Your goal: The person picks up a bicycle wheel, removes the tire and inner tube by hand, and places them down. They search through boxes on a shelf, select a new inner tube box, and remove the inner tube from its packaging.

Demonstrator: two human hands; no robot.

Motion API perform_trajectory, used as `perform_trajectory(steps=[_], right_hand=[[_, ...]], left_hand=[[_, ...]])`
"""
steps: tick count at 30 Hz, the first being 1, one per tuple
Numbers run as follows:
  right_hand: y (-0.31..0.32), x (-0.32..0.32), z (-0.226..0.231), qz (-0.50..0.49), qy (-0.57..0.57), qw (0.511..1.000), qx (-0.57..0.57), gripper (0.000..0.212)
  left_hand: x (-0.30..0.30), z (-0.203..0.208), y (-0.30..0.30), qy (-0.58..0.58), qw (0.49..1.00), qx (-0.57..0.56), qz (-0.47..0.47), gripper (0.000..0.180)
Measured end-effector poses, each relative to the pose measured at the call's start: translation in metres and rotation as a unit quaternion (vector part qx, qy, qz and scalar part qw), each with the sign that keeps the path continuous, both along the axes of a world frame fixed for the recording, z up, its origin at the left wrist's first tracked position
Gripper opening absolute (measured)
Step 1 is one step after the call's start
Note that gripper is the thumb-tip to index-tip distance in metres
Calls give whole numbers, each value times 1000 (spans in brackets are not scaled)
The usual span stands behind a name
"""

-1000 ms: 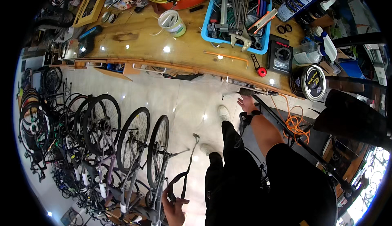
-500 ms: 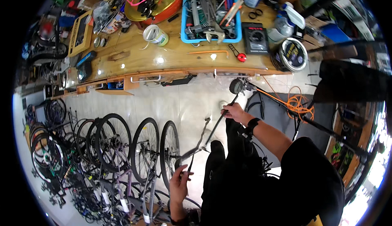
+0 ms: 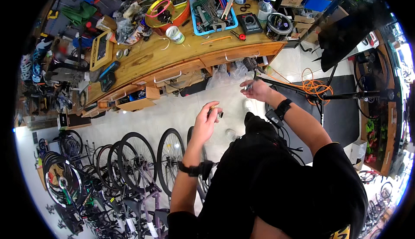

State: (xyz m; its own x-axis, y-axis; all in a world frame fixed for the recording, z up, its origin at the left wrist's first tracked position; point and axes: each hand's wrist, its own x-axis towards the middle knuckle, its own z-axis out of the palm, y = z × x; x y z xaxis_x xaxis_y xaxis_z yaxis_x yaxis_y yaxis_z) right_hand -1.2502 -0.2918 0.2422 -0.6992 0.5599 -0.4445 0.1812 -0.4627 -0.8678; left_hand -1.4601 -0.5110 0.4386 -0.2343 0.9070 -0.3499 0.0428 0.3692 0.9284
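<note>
My left hand (image 3: 205, 122) is raised over the floor with its fingers curled round a small dark piece (image 3: 221, 114). Most of that piece is hidden by the fingers, and its kind does not show. To the right and a little farther off, my right hand (image 3: 259, 90) is closed, fingertips pressed together in front of the workbench (image 3: 190, 68). Something small and dark seems to lie at its fingers, too blurred to name. The two hands are apart.
On the bench stand a blue tray (image 3: 235, 24) of tools, a white tub (image 3: 175, 35), a spray bottle (image 3: 265, 6) and a round black tin (image 3: 279, 26). An orange cable (image 3: 312, 84) coils at the right. Bicycle wheels (image 3: 137, 162) line the left.
My left hand has risen and moved away from me, nearer the right hand. The long dark strip between my hands no longer shows. My right hand has shifted toward the bench; the view has turned.
</note>
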Motion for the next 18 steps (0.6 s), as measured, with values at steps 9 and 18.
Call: perform_trajectory(steps=[9,18], right_hand=[[32,31,139,97,-14,995,-15,83],[65,48,127,65,-139,842,517,40]], left_hand=[[17,13,73,-38,993,-20,-111,42],[21,15,155,-45,990,-92,-101,29]])
